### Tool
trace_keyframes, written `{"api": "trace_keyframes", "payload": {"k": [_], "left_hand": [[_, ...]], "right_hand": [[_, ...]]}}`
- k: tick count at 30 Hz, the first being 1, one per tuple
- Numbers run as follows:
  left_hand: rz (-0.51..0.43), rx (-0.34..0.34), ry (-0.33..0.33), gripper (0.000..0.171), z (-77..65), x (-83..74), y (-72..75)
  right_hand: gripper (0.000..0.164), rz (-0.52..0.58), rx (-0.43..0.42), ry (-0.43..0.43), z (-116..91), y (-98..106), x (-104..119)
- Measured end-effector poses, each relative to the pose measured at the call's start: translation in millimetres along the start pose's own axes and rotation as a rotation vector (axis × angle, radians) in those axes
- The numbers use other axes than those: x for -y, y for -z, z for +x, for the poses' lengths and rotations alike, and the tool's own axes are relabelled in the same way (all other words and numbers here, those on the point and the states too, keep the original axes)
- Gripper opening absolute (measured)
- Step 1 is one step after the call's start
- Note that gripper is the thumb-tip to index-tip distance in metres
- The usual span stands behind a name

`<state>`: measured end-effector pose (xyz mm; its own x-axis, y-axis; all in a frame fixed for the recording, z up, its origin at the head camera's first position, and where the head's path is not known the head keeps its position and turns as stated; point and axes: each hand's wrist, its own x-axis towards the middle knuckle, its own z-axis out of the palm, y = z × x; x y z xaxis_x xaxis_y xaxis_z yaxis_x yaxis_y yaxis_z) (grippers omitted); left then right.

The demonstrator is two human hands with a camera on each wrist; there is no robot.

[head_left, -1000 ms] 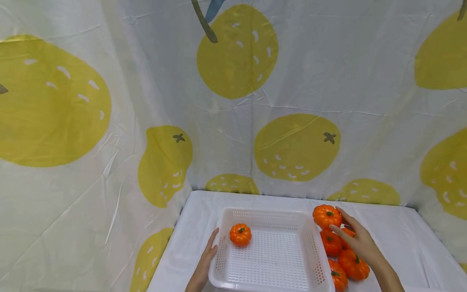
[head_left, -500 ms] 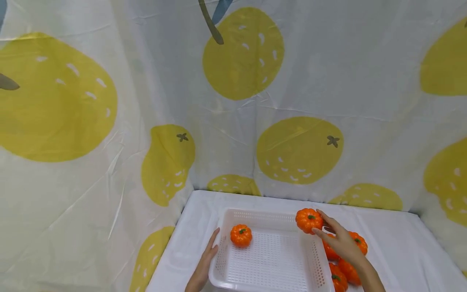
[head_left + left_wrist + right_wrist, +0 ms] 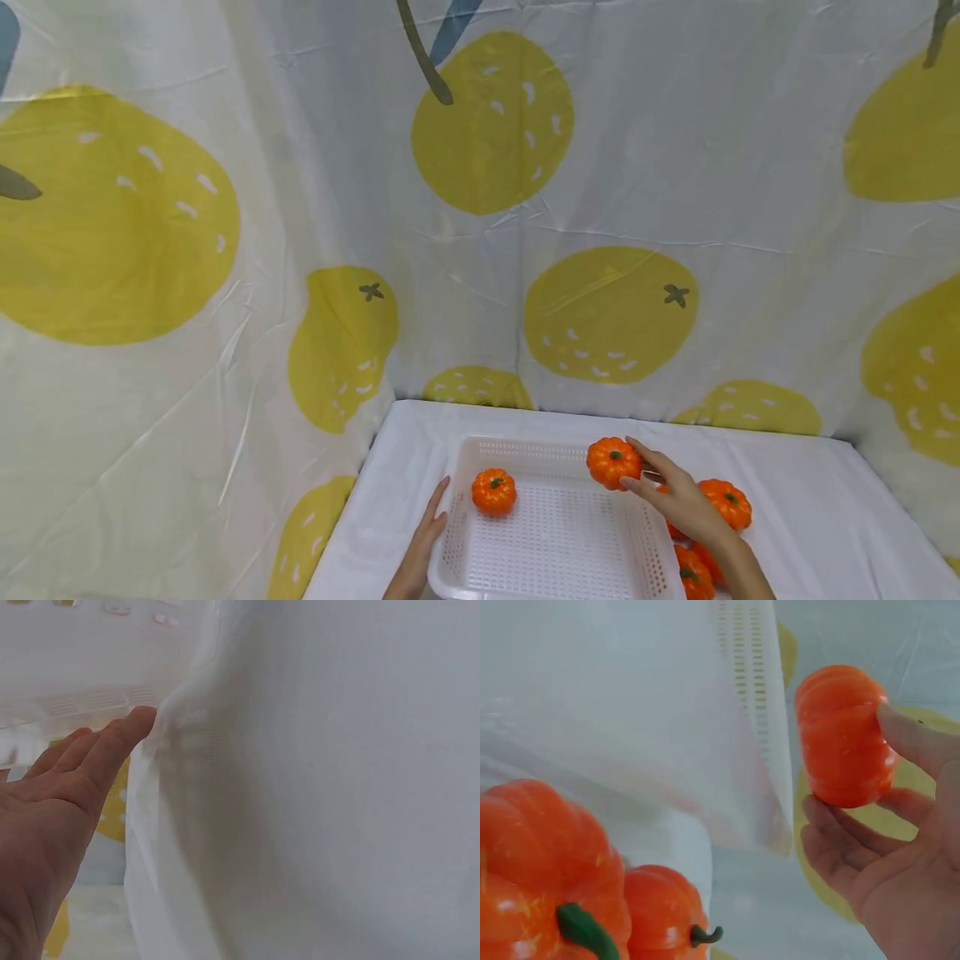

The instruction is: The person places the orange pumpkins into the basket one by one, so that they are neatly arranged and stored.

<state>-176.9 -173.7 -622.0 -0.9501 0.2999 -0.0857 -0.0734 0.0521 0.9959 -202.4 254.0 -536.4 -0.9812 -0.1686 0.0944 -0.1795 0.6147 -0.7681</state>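
In the head view, my right hand (image 3: 681, 498) pinches a small orange toy pumpkin (image 3: 610, 462) between thumb and fingers, above the far right part of a white plastic basket (image 3: 654, 542). The right wrist view shows the thumb on one side of this pumpkin and fingertips under it. Another orange pumpkin (image 3: 493, 492) sits inside the basket, near its left wall. My left hand (image 3: 424, 543) rests with fairly straight fingers along the basket's left outer side. The left wrist view shows those fingers (image 3: 112, 750) against the basket wall.
Several more pumpkins lie on the white-covered table (image 3: 810, 517) just right of the basket, such as one pumpkin (image 3: 726, 503) at the back and one pumpkin (image 3: 694, 573) nearer; my right arm partly hides them. A fruit-printed curtain (image 3: 480, 317) stands behind and to the left.
My right hand has carried the pumpkin leftward from above the pile, across the basket's right rim, to over the basket. The left hand and the basket have stayed in place.
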Motion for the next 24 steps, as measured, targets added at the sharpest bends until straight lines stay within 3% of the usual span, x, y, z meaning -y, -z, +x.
{"api": "trace_keyframes", "payload": {"k": [9,18,24], "left_hand": [[-0.012,-0.013,0.014,0.066,1.5,1.5,-1.0],[-0.017,-0.028,0.032,0.065,1.6,4.2,0.6],[-0.013,-0.039,0.031,0.064,2.1,3.1,0.0]], "right_hand": [[0.072,-0.012,0.059,0.032,13,-2,15],[0.074,0.036,0.162,0.064,32,-18,21],[0.072,0.055,0.202,0.135,46,-29,23]]}}
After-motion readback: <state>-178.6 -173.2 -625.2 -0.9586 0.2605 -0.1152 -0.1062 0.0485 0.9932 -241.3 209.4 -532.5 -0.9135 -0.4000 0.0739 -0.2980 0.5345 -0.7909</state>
